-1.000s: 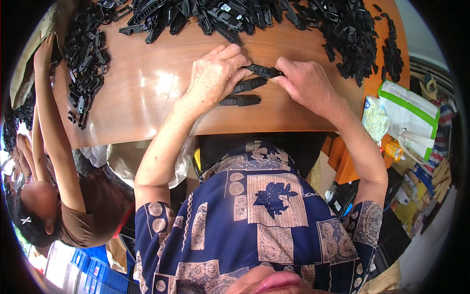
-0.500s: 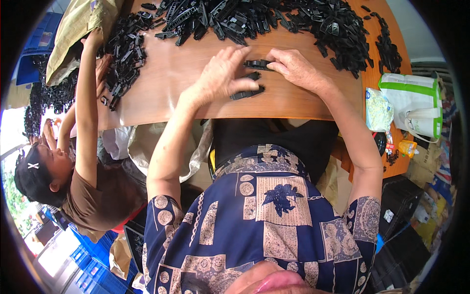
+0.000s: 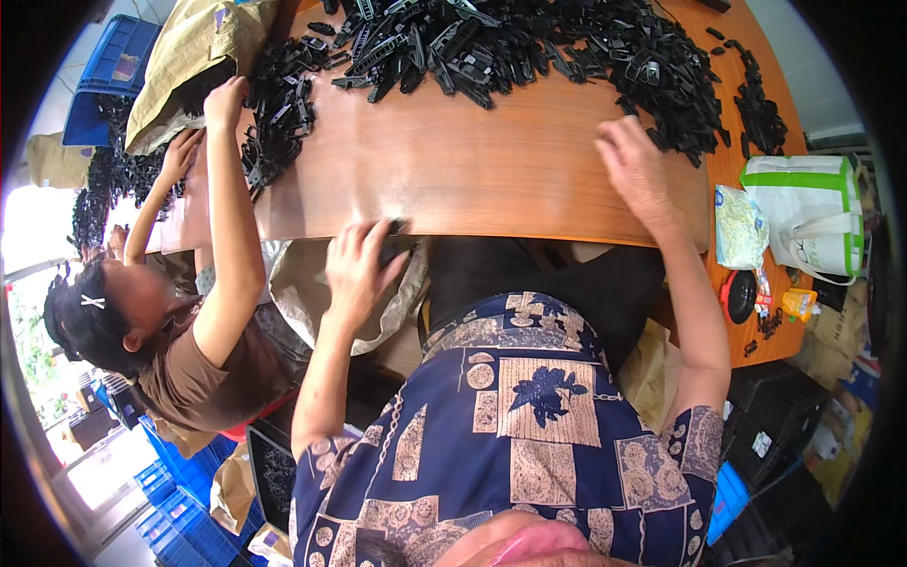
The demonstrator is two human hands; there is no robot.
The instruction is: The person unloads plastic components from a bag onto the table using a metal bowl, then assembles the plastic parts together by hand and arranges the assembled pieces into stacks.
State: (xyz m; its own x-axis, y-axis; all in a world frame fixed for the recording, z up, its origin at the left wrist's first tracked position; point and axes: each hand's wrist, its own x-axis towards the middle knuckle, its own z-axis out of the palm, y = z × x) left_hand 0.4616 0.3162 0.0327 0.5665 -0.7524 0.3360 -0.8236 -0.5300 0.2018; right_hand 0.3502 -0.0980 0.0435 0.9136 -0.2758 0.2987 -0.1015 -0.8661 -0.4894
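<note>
My left hand (image 3: 355,274) is at the table's near edge, above the mouth of a whitish woven sack (image 3: 300,300). Small black plastic parts (image 3: 389,249) show between its thumb and fingers; how many is hidden. Farther right, my right hand (image 3: 635,172) hovers over the wooden table (image 3: 453,175) with loosely bent, parted fingers and nothing visible in them. Just beyond its fingers lies a large heap of black plastic parts (image 3: 661,90), which stretches along the far side of the table.
At left, a co-worker (image 3: 203,350) reaches into a tan paper sack (image 3: 184,71) beside more black parts. Blue crates (image 3: 118,61) stand behind. To the right are a white-and-green bag (image 3: 803,213), a plastic packet (image 3: 740,227) and a round black object (image 3: 740,295).
The parts in front of me have left the tabletop. My left hand has moved down over the sack with black parts; my right hand has moved right and let go of its part.
</note>
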